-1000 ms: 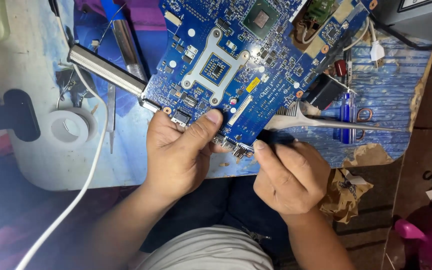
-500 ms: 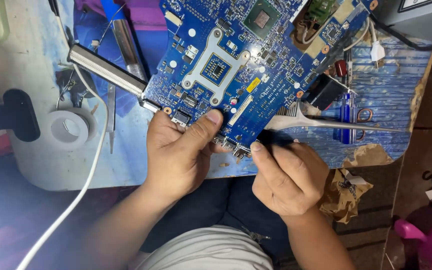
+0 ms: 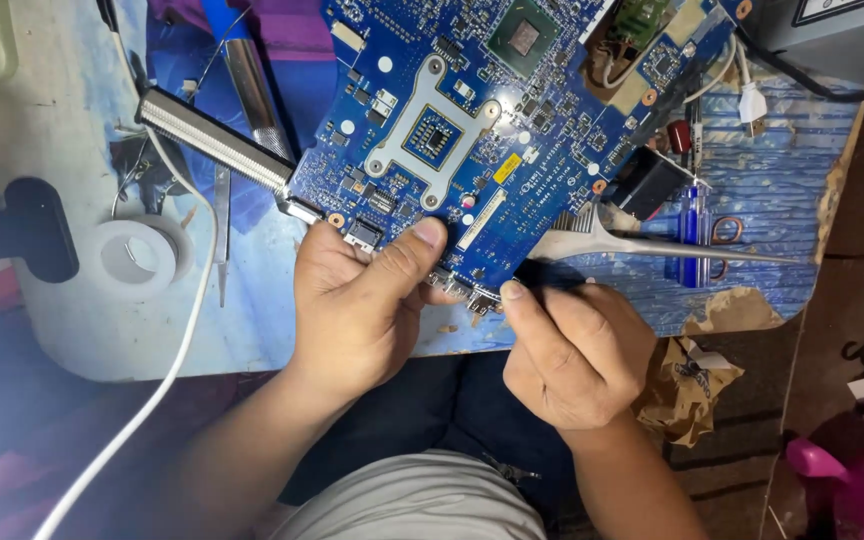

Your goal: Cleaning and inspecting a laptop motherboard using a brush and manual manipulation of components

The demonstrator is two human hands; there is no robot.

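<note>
A large blue laptop circuit board (image 3: 512,130) lies tilted on the work table, its near edge over the table's front. My left hand (image 3: 362,305) grips that near edge, thumb pressed on the board's top face. My right hand (image 3: 577,350) is closed on a small dark tool (image 3: 552,272) whose tip meets the board's near edge beside the connectors. A silver square frame with a dark chip (image 3: 432,135) sits mid-board.
A ribbed metal heatsink bar (image 3: 214,138) sticks out left of the board. A tape roll (image 3: 137,255), tweezers (image 3: 222,225) and a white cable (image 3: 167,380) lie left. A pale plastic pry tool (image 3: 652,245), blue pen (image 3: 690,225) and crumpled brown paper (image 3: 692,385) sit right.
My right hand has shifted slightly along the board's near edge with the dark tool. My left hand and the board have stayed in place.
</note>
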